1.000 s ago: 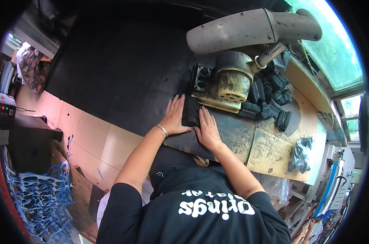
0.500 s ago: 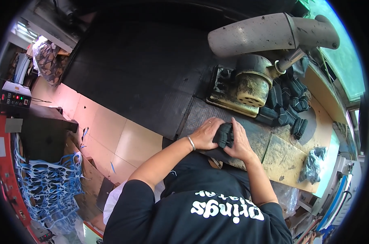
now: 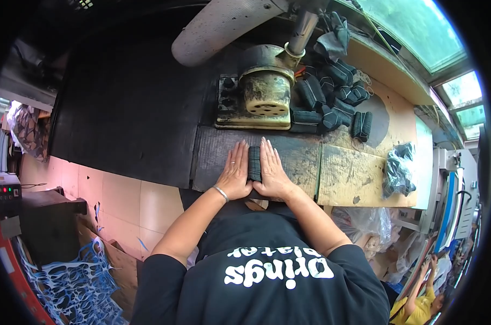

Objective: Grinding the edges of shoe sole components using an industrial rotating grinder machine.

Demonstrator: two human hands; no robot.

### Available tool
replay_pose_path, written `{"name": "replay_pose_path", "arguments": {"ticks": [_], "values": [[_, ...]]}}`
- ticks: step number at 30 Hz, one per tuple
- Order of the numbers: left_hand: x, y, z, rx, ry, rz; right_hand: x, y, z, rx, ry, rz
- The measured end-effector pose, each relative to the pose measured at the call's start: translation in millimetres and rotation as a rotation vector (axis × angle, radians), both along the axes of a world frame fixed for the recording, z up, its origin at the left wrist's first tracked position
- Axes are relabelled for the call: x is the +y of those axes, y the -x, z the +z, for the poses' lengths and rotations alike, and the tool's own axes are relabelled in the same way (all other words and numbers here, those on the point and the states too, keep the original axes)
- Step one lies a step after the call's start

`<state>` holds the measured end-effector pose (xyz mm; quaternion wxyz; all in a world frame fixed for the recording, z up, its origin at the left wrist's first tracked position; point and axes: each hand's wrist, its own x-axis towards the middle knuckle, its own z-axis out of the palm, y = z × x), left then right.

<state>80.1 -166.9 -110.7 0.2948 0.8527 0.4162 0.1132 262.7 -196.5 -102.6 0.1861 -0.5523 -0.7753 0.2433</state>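
A narrow stack of thin black pieces [image 3: 254,162] stands on the worn, dark-smudged board [image 3: 213,162] at the bench's front edge. My left hand [image 3: 236,172] lies flat along its left side, fingers stretched forward. Along the right side my right hand [image 3: 272,170] does the same, so the stack is pressed between both hands. The heels of the hands almost meet at its near end. Beyond the hands sits a soot-stained beige device [image 3: 266,89] with a round, holed head. To its right lie several black bundles [image 3: 311,93] tied with pale bands, one bundle [image 3: 362,126] a little apart.
A light-grey tube [image 3: 224,27] hangs over the device. Right of the board, a clear plastic bag [image 3: 400,170] holds dark pieces. The dark bench surface [image 3: 126,108] stretches left. A control box [image 3: 4,190] and blue netting [image 3: 72,281] are at far left; a person in yellow [image 3: 419,303] is lower right.
My hands have gone from curling around the black stack to lying flat along its two sides, with the stack now lined up straight. The whole view has shifted left and turned slightly.
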Motion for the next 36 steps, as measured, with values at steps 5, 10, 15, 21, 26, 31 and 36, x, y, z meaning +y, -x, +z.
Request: {"name": "replay_pose_path", "arguments": {"ticks": [5, 10, 15, 21, 26, 31, 36], "values": [[-9, -11, 1, 0.033, 0.007, 0.019, -10, -3, -14, -0.082, -0.027, -0.033], [-7, -7, -6, -0.010, -0.004, 0.025, -7, -4, 0, -0.041, -0.021, -0.014], [-13, -1, 0, -0.181, 0.048, -0.016, -15, -22, 12, 0.094, 0.033, -0.007], [-19, -7, 8, 0.097, -0.021, -0.008, -25, -11, 10, -0.059, -0.003, 0.022], [-26, -10, -5, 0.072, 0.033, 0.007, -30, -2, -18, 0.092, -0.072, -0.041], [-24, -3, -2, 0.124, 0.045, -0.061, -31, -3, -14, 0.021, -0.015, -0.051], [-5, -3, 9, -0.126, 0.042, -0.025, -35, -9, -12, -0.017, -0.050, -0.114]]}}
